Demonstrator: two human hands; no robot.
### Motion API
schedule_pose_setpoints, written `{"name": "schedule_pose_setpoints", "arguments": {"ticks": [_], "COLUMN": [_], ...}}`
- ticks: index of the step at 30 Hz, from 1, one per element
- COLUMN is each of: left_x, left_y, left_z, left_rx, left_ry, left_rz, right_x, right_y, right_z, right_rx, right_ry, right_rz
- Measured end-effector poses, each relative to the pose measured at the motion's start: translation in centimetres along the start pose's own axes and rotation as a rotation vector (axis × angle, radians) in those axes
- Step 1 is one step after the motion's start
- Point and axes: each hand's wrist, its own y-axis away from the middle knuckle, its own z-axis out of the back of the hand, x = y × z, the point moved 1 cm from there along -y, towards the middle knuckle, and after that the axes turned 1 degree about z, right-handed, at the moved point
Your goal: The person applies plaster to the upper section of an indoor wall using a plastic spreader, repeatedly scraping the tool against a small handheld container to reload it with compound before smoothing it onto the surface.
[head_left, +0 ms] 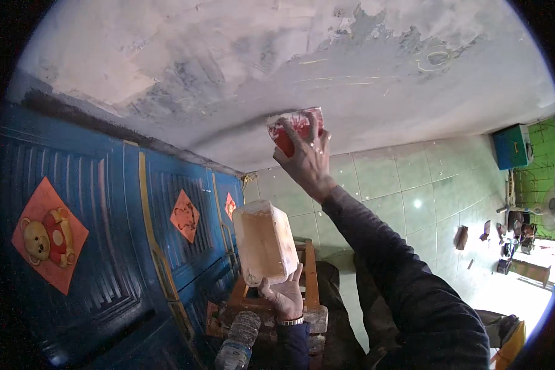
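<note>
Red trowel-like float (295,126), one, at upper centre of the frame, its flat face pressed against the grey plastered wall (376,86). Right hand (308,161), one, fingers wrapped over the float's back and closed on it; the dark-sleeved forearm runs from the lower right corner up to it. The float's long axis lies roughly left to right in the frame, tilted slightly up at its right end.

Pale rectangular board (264,242), one, smeared with light material, at centre of the frame below and left of the float. Left hand (282,295), one, grips the board from beneath at its lower end, fingers curled round the edge; a watch band shows at the wrist. The board's long axis runs top to bottom in the frame, well apart from the float. The right hand is on the wall; the left hand stays off it.

Wall patches: pale bare area at upper left, darker grey wet-looking area around the float.

Blue panelled doors (105,203), left side, bearing three red diamond-shaped decorations (46,233).

Clear plastic bottle (237,342), one, lower centre, beside a wooden stool or trestle (311,271).

Green tiled floor (413,191), right of centre.
</note>
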Motion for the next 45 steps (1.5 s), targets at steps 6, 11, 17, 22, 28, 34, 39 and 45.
{"name": "schedule_pose_setpoints", "arguments": {"ticks": [6,11,17,22,28,34,39,45], "left_x": [-0.5,0.2,-0.3,-0.2,-0.1,0.0,-0.1,0.4], "left_y": [0.2,-0.1,-0.2,-0.4,-0.1,-0.2,-0.8,0.0], "left_z": [0.0,0.5,0.7,1.5,1.0,0.9,2.5,0.4], "left_rx": [0.005,-0.001,-0.026,0.013,-0.028,0.049,0.058,0.016], "left_ry": [-0.035,-0.011,-0.053,-0.001,-0.018,-0.015,-0.021,-0.067], "left_rz": [-0.009,0.038,0.026,0.05,0.039,0.042,0.022,0.036], "right_x": [3.6,-0.9,-1.3,6.2,3.4,-3.2,-0.4,-2.5], "right_y": [-5.4,-7.3,-1.5,-6.5,-6.4,0.0,-4.4,-8.2], "right_z": [12.4,10.3,10.2,20.0,12.1,2.2,12.7,13.8], "right_rx": [-0.622,-0.608,-0.25,-0.494,-0.457,-0.038,-0.503,-0.651], "right_ry": [-0.185,-0.048,-0.104,-0.078,-0.07,0.087,-0.179,-0.009], "right_rz": [0.359,0.369,0.215,0.321,0.272,0.028,0.32,0.353]}}
